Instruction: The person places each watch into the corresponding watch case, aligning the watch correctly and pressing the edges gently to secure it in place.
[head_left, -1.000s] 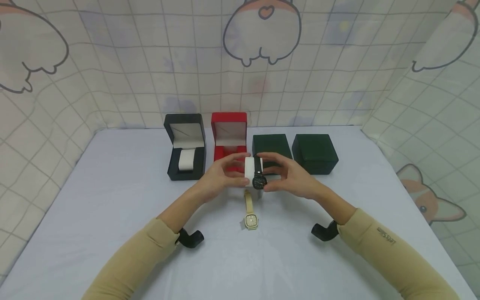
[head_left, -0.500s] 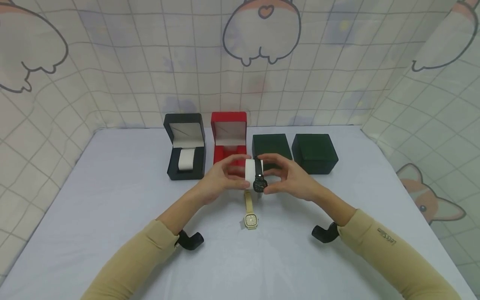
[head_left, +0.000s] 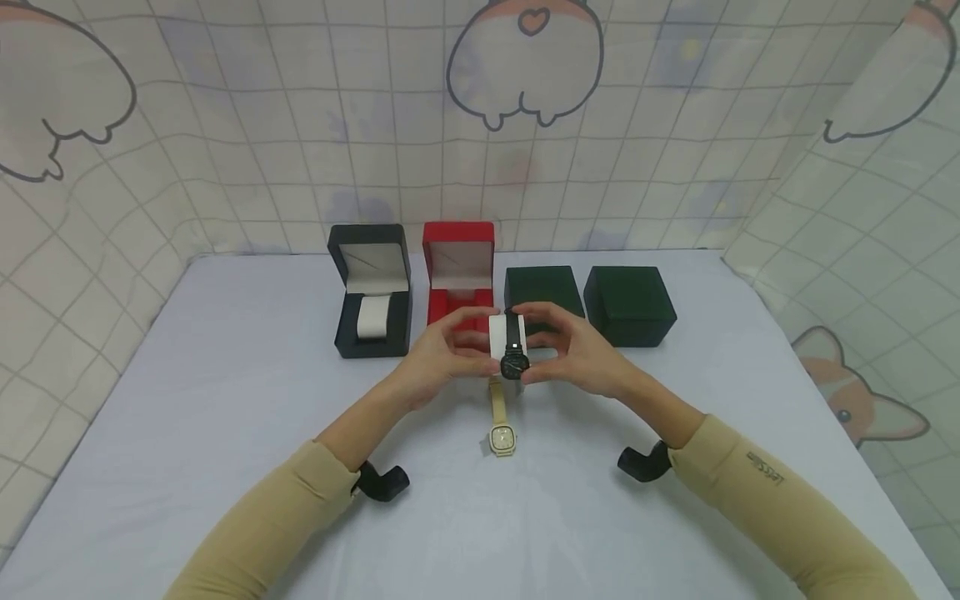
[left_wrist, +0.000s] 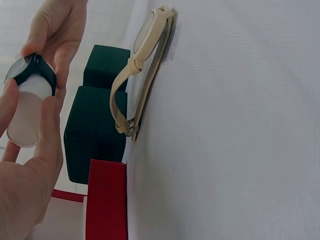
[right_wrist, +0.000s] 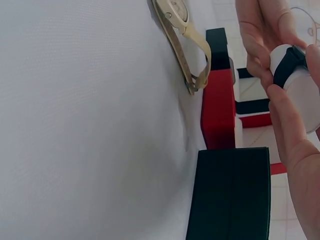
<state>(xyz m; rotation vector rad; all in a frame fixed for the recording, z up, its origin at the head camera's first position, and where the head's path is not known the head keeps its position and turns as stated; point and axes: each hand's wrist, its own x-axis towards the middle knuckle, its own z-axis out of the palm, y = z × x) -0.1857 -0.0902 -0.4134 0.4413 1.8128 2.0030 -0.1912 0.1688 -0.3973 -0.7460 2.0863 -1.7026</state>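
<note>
Before the boxes, my left hand (head_left: 442, 360) grips a white watch cushion (head_left: 497, 337) by its left end. A black wristwatch (head_left: 514, 364) with a dark dial and strap goes around the cushion near its right end. My right hand (head_left: 581, 352) pinches this watch and the cushion from the right, fingers at the far side and thumb beside the dial. Held above the table, the cushion shows its pale rounded end (left_wrist: 25, 120) in the left wrist view. Below both hands a cream wristwatch (head_left: 502, 439) lies on the white cloth, its strap fastened into a loop.
Behind my hands stand an open black watch box (head_left: 346, 329) with a white cushion inside and an open red watch box (head_left: 459, 236) without a cushion. Two dark green boxes (head_left: 543, 285), lids down, are to their right. A patterned curtain (head_left: 300, 150) hangs behind the table.
The black watch has shifted slightly left on the cushion, with my right hand and forearm moving left too. My left hand stays nearly still.
</note>
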